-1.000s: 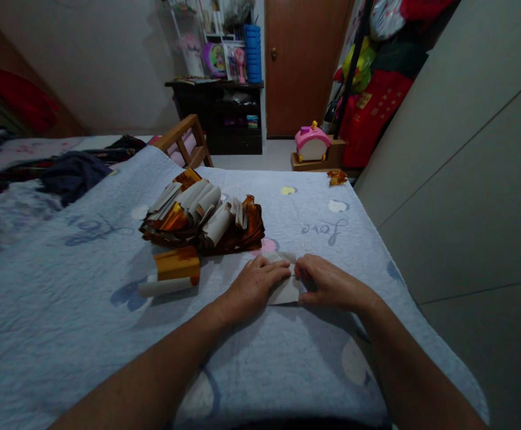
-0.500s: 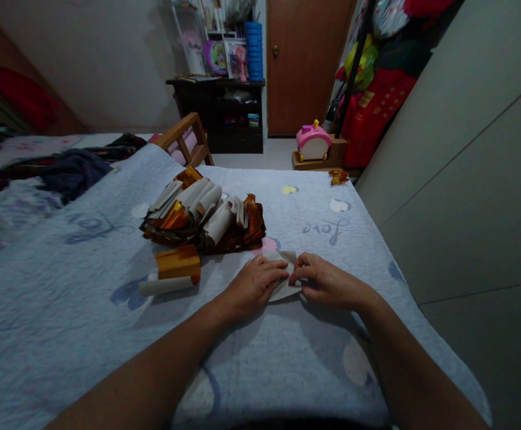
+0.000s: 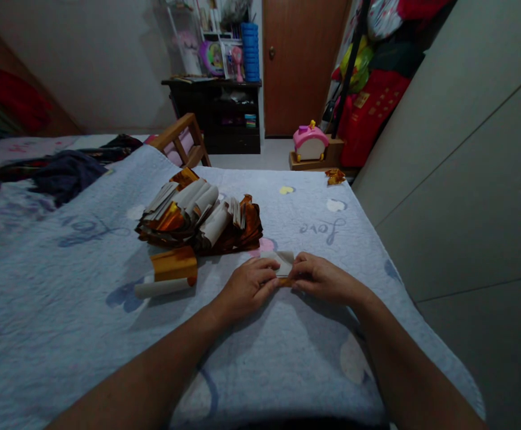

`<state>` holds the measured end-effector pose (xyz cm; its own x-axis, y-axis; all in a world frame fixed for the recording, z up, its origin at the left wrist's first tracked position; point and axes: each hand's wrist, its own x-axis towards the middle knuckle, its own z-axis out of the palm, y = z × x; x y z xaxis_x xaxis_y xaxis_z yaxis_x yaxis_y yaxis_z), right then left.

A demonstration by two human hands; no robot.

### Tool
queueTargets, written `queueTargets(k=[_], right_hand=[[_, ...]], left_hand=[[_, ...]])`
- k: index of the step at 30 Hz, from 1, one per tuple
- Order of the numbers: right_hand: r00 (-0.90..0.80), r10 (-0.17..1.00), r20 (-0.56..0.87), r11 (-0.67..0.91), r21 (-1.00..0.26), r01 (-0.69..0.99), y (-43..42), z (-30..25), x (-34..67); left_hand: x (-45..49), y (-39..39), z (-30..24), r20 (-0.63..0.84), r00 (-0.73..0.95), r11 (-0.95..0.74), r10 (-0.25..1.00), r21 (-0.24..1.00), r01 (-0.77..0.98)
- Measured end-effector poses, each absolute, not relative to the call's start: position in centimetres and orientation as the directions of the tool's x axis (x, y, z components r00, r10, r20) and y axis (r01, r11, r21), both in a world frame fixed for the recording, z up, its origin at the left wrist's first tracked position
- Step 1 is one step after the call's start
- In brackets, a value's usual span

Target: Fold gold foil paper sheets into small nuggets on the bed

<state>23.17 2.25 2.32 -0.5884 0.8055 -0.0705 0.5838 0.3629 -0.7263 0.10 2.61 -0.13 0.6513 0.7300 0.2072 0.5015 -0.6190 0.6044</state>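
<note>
Between my two hands lies a sheet of paper (image 3: 284, 263), pale on its upper face, with a gold strip folded up along its near edge. My left hand (image 3: 252, 283) pinches the left end of that fold between thumb and fingers. At the right end, my right hand (image 3: 317, 277) grips the paper with bent fingers. To the left, a single curled gold sheet (image 3: 175, 264) lies on the bedspread. Behind it is a heap of gold-and-white paper sheets (image 3: 202, 215), many of them curled.
Everything lies on a pale blue quilted bedspread (image 3: 260, 370). A small crumpled or folded gold piece (image 3: 335, 176) sits at its far right corner. Light panels (image 3: 475, 179) rise along the right side. A wooden chair (image 3: 184, 140) stands beyond the far edge.
The near edge of the paper has been folded up away from me, so its gold side now shows. My left hand has drawn its thumb under the near edge.
</note>
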Motion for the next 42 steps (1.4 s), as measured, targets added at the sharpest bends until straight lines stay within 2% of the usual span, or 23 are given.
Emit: queueTargets(k=[10, 17, 25, 35, 42], right_hand=[[-0.518, 0.85, -0.092, 0.268, -0.772, 0.576, 2.5, 2.4, 23.1], [-0.579, 0.811, -0.078, 0.284, -0.813, 0.508, 2.4, 2.1, 23.4], [-0.603, 0.792, -0.092, 0.248, -0.855, 0.455, 2.4, 1.7, 23.5], [-0.606, 0.788, -0.104, 0.262, -0.835, 0.484, 2.6, 2.4, 23.3], [-0.582, 0.804, -0.12, 0.253, -0.817, 0.518, 2.5, 2.2, 23.0]], left_hand=[[0.2, 1.8, 0.5, 0.204, 0.625, -0.597, 0.754, 0.609, 0.521], [0.3, 1.9, 0.4, 0.234, 0.637, -0.622, 0.735, 0.606, 0.496], [-0.4, 2.1, 0.4, 0.182, 0.647, -0.593, 0.741, 0.629, 0.502], [-0.9, 2.6, 0.9, 0.097, 0.644, -0.505, 0.759, 0.712, 0.487], [-0.8, 2.6, 0.8, 0.084, 0.67, -0.52, 0.738, 0.703, 0.485]])
